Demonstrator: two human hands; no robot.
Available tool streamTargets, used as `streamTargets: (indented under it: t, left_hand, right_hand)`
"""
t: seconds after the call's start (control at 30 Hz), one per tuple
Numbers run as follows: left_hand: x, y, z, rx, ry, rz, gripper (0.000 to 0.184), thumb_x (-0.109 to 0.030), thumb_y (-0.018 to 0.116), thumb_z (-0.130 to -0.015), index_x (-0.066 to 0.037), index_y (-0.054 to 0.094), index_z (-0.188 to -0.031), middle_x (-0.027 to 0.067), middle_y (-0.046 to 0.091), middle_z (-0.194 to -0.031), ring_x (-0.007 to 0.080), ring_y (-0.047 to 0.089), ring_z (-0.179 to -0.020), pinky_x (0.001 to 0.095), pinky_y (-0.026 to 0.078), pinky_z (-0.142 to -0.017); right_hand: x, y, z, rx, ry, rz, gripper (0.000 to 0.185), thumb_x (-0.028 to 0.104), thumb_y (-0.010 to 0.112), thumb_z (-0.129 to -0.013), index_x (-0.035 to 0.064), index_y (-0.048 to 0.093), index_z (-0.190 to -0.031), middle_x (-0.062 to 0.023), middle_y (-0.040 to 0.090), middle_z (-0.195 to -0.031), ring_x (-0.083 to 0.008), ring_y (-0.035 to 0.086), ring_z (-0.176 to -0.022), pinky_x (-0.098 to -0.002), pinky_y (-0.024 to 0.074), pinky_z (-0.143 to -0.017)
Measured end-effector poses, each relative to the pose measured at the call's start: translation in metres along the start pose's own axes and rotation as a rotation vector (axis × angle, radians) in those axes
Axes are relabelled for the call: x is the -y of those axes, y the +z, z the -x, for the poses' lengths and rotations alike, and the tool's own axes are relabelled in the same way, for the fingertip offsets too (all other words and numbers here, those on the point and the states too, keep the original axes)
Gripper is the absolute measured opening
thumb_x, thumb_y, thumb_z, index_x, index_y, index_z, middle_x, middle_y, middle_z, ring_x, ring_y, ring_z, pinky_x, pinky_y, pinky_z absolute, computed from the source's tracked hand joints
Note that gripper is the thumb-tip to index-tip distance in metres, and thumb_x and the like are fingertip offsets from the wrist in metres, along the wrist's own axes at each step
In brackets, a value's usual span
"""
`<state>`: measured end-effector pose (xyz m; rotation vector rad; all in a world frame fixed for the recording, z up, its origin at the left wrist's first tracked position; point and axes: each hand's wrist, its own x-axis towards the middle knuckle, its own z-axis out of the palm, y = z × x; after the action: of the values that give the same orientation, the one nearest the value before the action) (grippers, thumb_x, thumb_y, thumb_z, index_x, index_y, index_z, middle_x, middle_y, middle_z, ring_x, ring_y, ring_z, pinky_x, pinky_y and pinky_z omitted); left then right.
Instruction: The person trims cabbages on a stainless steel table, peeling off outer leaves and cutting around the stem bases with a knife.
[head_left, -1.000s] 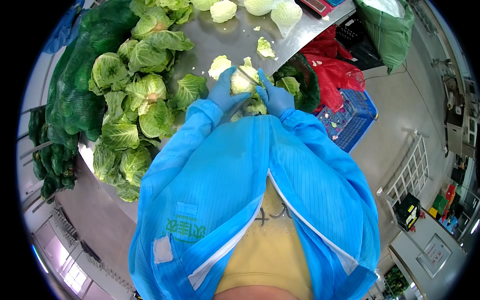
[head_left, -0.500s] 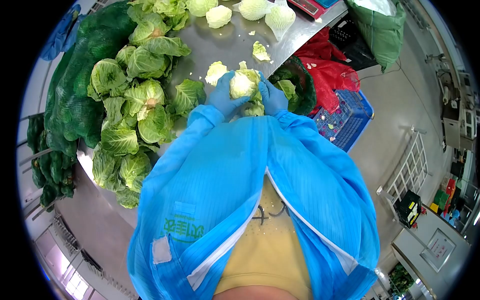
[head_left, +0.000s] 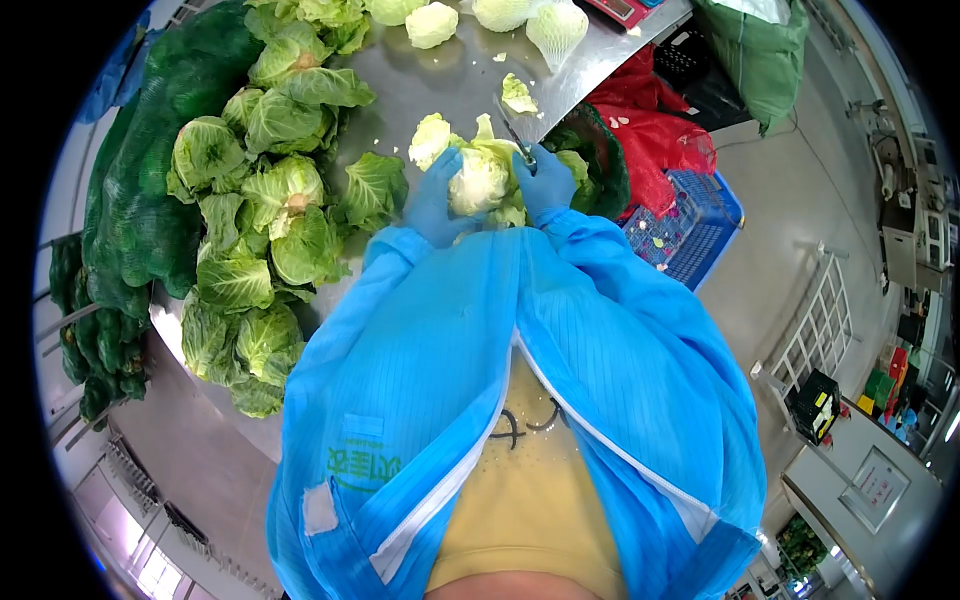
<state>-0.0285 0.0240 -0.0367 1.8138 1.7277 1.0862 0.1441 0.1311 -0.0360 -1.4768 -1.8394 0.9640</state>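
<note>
In the head view, the left hand (head_left: 435, 200) is cupped around a pale cabbage (head_left: 478, 188), keeping hold of it low over the worktop (head_left: 440, 85), right in front of the person's chest. And there's the change: half a second ago the right hand (head_left: 546, 186) was pressed against the cabbage's side with no blade on show, and now its fingers are curled round a knife (head_left: 517, 137), the blade angled up and away beyond the cabbage. Whether that hand touches the cabbage as well, I can't tell. A loose leaf (head_left: 430, 140) lies just beyond the left hand, another scrap (head_left: 518, 92) further out near the edge. Room to move? Bare metal straight ahead, up to a trimmed cabbage (head_left: 432, 25); the left flank is packed with leafy cabbages (head_left: 285, 190). On the right the worktop's edge slants down close to the right hand, with a green mesh bag (head_left: 608, 165) of leaves just outside it and a blue crate (head_left: 700, 230) lower down. On to the writing: green characters on the blue jacket (head_left: 400, 340), upside down and creased, dark marks on the yellow apron (head_left: 520, 500) half covered, neither readable for certain.
</note>
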Motion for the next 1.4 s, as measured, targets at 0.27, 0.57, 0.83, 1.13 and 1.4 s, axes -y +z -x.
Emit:
streamTargets:
  t: [0.27, 0.57, 0.83, 1.13, 1.4]
  left_hand:
    - [-0.005, 0.000, 0.017, -0.089, 0.018, 0.052, 0.082, -0.025, 0.081, -0.062, -0.005, 0.037, -0.129, 0.0180, 0.042, -0.133, 0.0348, 0.041, -0.122, 0.0425, 0.036, -0.100]
    - [-0.016, -0.017, 0.019, -0.119, -0.250, -0.083, 0.103, -0.031, 0.078, -0.066, -0.009, 0.015, -0.144, 0.0249, 0.045, -0.118, 0.0353, 0.051, -0.109, 0.0437, 0.041, -0.094]
    - [-0.026, -0.047, -0.021, 0.265, -0.303, -0.657, 0.102, -0.040, 0.082, -0.054, -0.009, 0.031, -0.137, 0.0235, 0.045, -0.122, 0.0369, 0.049, -0.111, 0.0411, 0.043, -0.094]
    - [0.004, 0.011, -0.021, -0.325, -0.563, 0.184, 0.106, -0.038, 0.088, -0.048, 0.008, 0.029, -0.123, 0.0192, 0.045, -0.114, 0.0270, 0.052, -0.102, 0.0366, 0.046, -0.088]
    - [-0.005, -0.001, -0.023, -0.064, -0.517, -0.072, 0.119, -0.038, 0.090, -0.044, -0.019, 0.022, -0.141, 0.0234, 0.025, -0.123, 0.0385, 0.038, -0.112, 0.0384, 0.039, -0.098]
  right_hand:
    - [-0.057, 0.010, -0.038, 0.069, 0.175, 0.165, 0.038, 0.033, 0.064, -0.074, 0.0038, 0.064, -0.099, -0.0167, 0.066, -0.088, -0.0327, 0.063, -0.081, -0.0410, 0.0483, -0.073]
    - [-0.045, -0.009, -0.013, -0.143, 0.194, -0.052, 0.054, 0.042, 0.065, -0.078, 0.0070, 0.051, -0.118, -0.0150, 0.064, -0.094, -0.0311, 0.062, -0.088, -0.0398, 0.0468, -0.078]
    - [0.007, -0.029, 0.027, 0.235, -0.136, -0.080, 0.043, 0.036, 0.054, -0.089, 0.0131, 0.048, -0.126, -0.0142, 0.063, -0.088, -0.0272, 0.062, -0.076, -0.0359, 0.0478, -0.068]
    - [-0.001, -0.005, 0.032, 0.622, -0.040, -0.147, 0.066, 0.057, 0.038, -0.090, 0.0203, 0.025, -0.143, -0.0251, 0.059, -0.109, -0.0383, 0.060, -0.096, -0.0421, 0.0462, -0.079]
    - [-0.005, 0.007, 0.023, 0.529, -0.172, 0.028, 0.072, 0.057, 0.035, -0.091, 0.0201, 0.006, -0.146, -0.0233, 0.063, -0.093, -0.0400, 0.062, -0.081, -0.0456, 0.0475, -0.068]
